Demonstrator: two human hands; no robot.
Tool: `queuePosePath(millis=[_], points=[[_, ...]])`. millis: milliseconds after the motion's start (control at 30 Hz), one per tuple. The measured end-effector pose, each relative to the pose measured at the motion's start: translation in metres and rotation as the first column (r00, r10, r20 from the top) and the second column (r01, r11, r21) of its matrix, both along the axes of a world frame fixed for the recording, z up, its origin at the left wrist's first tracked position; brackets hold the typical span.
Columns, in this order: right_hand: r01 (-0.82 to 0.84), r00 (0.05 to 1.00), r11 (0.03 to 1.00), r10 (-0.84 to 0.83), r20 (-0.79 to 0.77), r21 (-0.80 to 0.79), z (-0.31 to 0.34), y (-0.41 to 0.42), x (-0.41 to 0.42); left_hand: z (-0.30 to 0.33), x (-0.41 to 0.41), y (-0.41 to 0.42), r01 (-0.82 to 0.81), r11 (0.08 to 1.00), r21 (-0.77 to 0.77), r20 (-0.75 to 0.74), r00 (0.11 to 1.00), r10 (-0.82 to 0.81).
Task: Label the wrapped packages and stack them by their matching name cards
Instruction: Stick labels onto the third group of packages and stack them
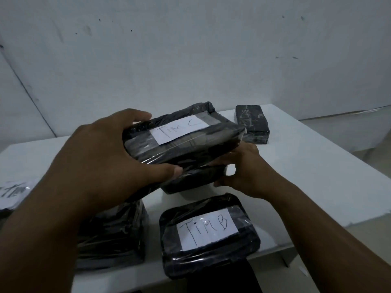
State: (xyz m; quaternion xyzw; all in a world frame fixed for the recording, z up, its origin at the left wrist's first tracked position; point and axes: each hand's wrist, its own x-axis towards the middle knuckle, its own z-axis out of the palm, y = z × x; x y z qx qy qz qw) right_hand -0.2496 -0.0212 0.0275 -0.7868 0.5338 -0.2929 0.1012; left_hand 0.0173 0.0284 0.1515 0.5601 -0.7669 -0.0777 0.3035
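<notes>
**Two hands on the Tim C package**

While the left hand [101, 157] keeps a clenched grip on the near edge of the black package labelled "Tim C" [184, 134], thumb beneath and fingers over its far side, the right hand [241, 172] closes its grip on the package underneath [194, 178]. Both hover above the white tabletop [306, 166]. Nearer lies the "Tim B" package [209, 235]; another unlabelled package [252, 123] sits far right.
</notes>
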Motion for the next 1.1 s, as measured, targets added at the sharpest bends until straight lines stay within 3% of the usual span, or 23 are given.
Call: queuePosePath(millis=[133,200,433,600,767,900,1100], points=[[0.002,0.993,0.997,-0.011,-0.113,-0.073,-0.011,-0.002,-0.001,-0.003,-0.009,-0.004,-0.045,0.999,0.026,-0.021,0.999,0.045],[0.020,0.994,0.999,-0.023,-0.110,-0.030,-0.012,0.000,-0.004,-0.004,-0.017,-0.007,-0.059,0.998,0.027,0.009,0.998,0.058],[0.052,0.992,0.998,-0.056,0.113,0.034,0.007,0.017,-0.033,-0.022,-0.036,-0.022,-0.092,0.993,0.074,0.017,0.996,0.091],[0.081,0.959,0.984,-0.121,0.257,0.161,0.028,0.033,-0.051,-0.048,-0.047,-0.037,-0.105,0.988,0.117,0.121,0.988,0.091],[0.059,0.828,0.985,-0.138,0.544,0.160,0.041,0.038,-0.050,-0.064,-0.056,-0.046,-0.124,0.968,0.220,0.268,0.961,0.062],[0.010,0.653,0.988,-0.122,0.748,0.152,0.043,0.033,-0.040,-0.067,-0.057,-0.048,-0.128,0.942,0.309,0.286,0.958,0.037],[-0.017,0.582,0.990,-0.104,0.807,0.140,0.049,0.031,-0.026,-0.060,-0.055,-0.049,-0.148,0.900,0.411,0.357,0.934,-0.010]])
